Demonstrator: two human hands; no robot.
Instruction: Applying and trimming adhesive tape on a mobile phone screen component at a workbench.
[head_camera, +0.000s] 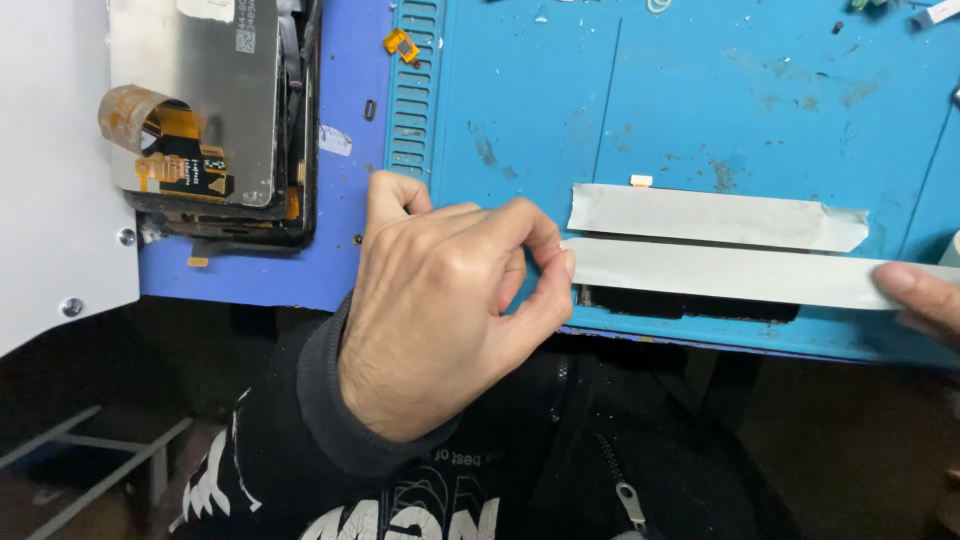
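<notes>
My left hand (450, 300) pinches the left end of a long white tape strip (720, 272) between thumb and forefinger. The strip runs to the right across a dark flat part (690, 300) near the front edge of the blue mat (700, 120). My right hand (925, 295), mostly out of view at the right edge, holds the strip's other end under its fingers. A second, shorter white tape strip (715, 216) lies stuck on the mat just above, parallel to the first.
An opened phone screen assembly (215, 120) with orange flex cables lies at the upper left on the blue bench, beside a white panel (50, 180). A small orange flex part (402, 45) sits by the mat's vent slots. Small bits lie along the far edge.
</notes>
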